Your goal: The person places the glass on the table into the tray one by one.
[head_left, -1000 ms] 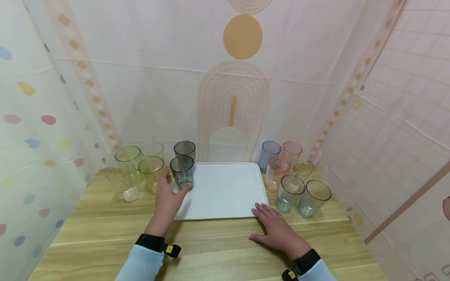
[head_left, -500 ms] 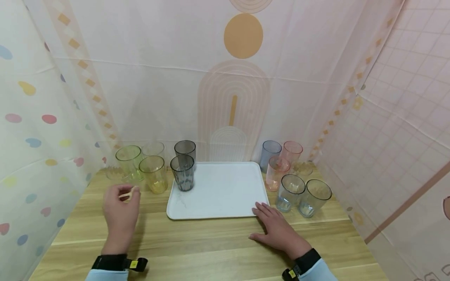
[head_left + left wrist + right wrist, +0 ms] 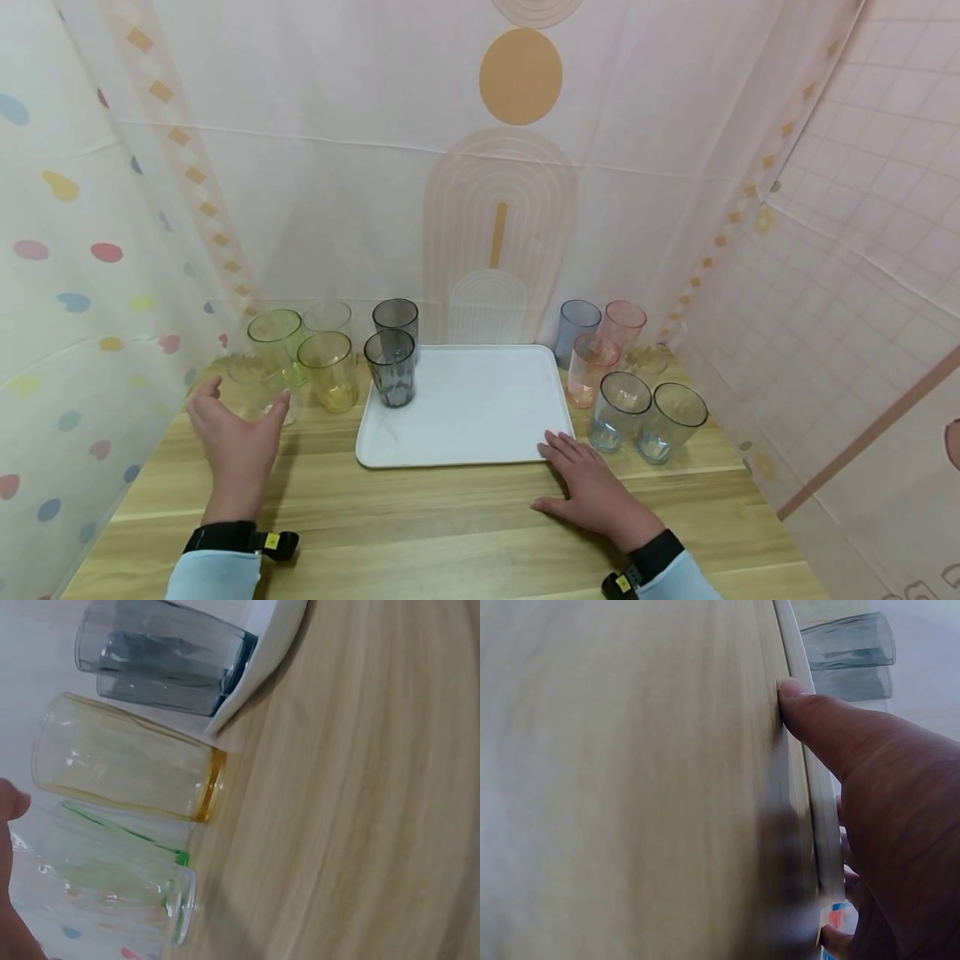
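Bare white tray (image 3: pixel 480 417) lies open between two cup clusters; the grey cup (image 3: pixel 389 368) blocks its left corner.

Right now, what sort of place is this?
Probably a staged tabletop booth, not a real kitchen: a wooden table walled by patterned curtains, with coloured plastic cups flanking a white tray.

bright, even light; wrist views blurred
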Demonstrator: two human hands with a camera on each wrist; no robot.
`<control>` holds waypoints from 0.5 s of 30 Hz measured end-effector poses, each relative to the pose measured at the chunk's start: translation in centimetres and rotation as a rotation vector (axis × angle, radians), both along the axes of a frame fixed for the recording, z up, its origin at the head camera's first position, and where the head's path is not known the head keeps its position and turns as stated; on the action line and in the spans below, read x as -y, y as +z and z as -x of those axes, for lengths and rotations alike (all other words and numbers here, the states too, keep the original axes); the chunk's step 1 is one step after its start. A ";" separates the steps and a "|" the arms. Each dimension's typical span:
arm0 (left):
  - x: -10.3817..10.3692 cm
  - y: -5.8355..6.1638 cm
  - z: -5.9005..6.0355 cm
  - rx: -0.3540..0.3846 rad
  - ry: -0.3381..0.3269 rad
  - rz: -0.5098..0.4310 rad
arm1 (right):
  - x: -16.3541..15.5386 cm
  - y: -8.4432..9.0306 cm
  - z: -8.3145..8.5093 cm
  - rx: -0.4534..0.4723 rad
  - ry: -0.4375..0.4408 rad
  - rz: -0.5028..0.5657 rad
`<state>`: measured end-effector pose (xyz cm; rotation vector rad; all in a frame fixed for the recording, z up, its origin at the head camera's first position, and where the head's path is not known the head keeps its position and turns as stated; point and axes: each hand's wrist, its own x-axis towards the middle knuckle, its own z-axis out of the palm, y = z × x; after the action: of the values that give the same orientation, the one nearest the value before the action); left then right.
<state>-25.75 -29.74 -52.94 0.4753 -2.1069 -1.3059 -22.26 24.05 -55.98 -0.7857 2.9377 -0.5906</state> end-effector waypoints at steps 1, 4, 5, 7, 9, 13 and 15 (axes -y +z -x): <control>0.1 0.0 0.1 0.029 -0.017 -0.020 | 0.0 0.0 0.0 0.003 -0.001 -0.001; 0.3 -0.1 0.5 0.104 -0.059 -0.050 | 0.0 0.1 0.1 -0.001 -0.002 -0.009; 0.4 0.0 0.6 0.118 -0.068 -0.054 | 0.0 0.1 0.1 -0.001 -0.003 -0.010; 0.5 0.0 0.9 0.140 -0.081 -0.061 | 0.0 0.1 0.1 -0.005 -0.003 -0.013; 0.6 -0.1 1.1 0.141 -0.088 -0.054 | 0.0 0.1 0.1 -0.004 -0.002 -0.011; 0.8 -0.4 1.5 0.147 -0.102 -0.029 | -0.1 0.1 0.0 0.005 -0.001 -0.012; 1.1 -0.7 1.7 0.150 -0.107 -0.021 | -0.1 0.0 0.0 0.009 -0.002 -0.014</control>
<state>-27.50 -30.80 -53.60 0.4887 -2.2711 -1.3918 -22.25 24.10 -56.01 -0.7767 2.9320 -0.5713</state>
